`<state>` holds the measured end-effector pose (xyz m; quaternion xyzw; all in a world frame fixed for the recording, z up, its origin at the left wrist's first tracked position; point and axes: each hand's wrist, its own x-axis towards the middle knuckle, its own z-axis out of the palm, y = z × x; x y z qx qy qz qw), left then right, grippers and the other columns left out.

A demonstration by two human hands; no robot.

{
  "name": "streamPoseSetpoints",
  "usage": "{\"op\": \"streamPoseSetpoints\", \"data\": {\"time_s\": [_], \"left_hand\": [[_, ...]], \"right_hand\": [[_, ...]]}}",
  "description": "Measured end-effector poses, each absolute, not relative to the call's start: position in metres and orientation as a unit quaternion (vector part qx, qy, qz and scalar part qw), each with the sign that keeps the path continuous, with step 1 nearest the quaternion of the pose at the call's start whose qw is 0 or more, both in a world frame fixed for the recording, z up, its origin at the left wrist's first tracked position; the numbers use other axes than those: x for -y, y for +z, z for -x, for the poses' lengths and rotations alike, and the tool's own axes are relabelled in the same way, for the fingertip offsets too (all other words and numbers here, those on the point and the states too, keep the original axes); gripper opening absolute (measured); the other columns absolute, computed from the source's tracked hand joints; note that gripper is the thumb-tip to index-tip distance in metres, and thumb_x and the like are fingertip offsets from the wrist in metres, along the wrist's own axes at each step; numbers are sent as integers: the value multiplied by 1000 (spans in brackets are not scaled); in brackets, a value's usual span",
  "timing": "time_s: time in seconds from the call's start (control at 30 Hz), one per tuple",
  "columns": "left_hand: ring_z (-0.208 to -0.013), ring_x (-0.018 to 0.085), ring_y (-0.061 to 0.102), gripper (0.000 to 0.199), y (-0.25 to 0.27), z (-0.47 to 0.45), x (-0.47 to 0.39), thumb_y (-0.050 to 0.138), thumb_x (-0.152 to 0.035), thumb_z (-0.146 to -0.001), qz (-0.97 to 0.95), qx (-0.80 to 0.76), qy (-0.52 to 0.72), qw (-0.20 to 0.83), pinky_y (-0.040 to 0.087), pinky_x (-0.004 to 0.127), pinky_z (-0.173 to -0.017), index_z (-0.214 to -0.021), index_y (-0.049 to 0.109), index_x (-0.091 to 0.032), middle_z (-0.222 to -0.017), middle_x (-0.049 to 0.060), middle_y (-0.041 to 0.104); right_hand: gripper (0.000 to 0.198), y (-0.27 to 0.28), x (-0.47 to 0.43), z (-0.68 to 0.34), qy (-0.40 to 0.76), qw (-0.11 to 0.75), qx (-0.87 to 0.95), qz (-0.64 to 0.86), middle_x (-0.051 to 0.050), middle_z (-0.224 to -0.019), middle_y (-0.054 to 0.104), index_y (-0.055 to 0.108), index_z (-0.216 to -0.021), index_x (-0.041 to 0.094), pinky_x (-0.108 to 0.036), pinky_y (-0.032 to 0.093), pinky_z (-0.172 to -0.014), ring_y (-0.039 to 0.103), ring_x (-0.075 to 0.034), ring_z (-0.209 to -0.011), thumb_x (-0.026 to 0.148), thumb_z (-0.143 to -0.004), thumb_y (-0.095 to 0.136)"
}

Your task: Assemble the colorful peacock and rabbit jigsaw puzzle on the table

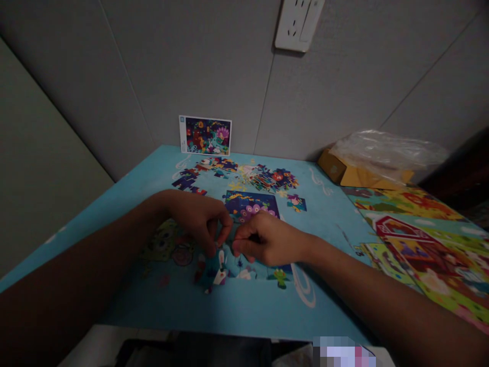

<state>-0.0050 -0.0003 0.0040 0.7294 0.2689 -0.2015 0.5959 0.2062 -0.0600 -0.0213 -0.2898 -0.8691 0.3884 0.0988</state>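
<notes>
A partly assembled jigsaw puzzle (250,201) lies on the blue table, showing a purple fan-shaped figure and a green frog. My left hand (200,219) is closed in a pinch at its left side, on the top edge of a puzzle piece with a white rabbit (220,275). That piece sits slightly tilted against the assembled part. Just to the right, my right hand (263,239) curls over the middle of the puzzle with thumb and forefinger pinched together. Whatever lies between those fingertips is hidden.
Loose puzzle pieces (267,178) are heaped behind the puzzle, with joined pieces (191,181) at left. A reference picture (206,136) leans on the wall. On the right are a cardboard box (359,176), a plastic bag (385,148) and colourful picture boards (431,244).
</notes>
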Motion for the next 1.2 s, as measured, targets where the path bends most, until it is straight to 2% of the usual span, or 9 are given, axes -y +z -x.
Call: {"op": "streamPoseSetpoints", "data": {"time_s": [0.13,0.33,0.6,0.9,1.2], "left_hand": [[-36,11,54,23,7,7,2,80,-26,-68,-743,-271,-240,562,38,17,-34,-77,61,-18,-55,-3,68],[-36,14,53,18,14,12,2,77,-27,-69,-737,-313,-290,524,36,21,-32,-74,62,-19,-59,2,70],[-42,15,55,27,11,16,-4,79,-35,-67,-754,-361,-253,487,38,22,-34,-81,62,-20,-66,1,70],[-44,14,53,25,13,11,0,76,-35,-68,-763,-374,-254,462,41,23,-37,-80,62,-19,-68,1,68],[-55,19,60,41,10,9,5,81,-48,-60,-807,-406,-214,372,40,24,-45,-78,57,-21,-68,2,67]], "right_hand": [[22,-22,58,-207,401,103,863,290,2,-56,62,71,-76,12,-20,34,-52,48,-7,-46,20,-90,55],[22,-22,58,-208,393,110,867,284,2,-56,61,70,-74,13,-20,31,-51,46,-7,-46,20,-89,55],[22,-22,59,-207,392,109,868,286,3,-54,56,69,-73,13,-21,29,-48,44,-7,-46,21,-89,55],[22,-22,59,-206,390,108,867,290,5,-52,51,65,-69,14,-22,26,-49,37,-5,-46,20,-88,56],[23,-22,58,-205,387,109,870,284,6,-52,48,63,-67,15,-23,25,-49,37,-6,-46,21,-88,55]]}}
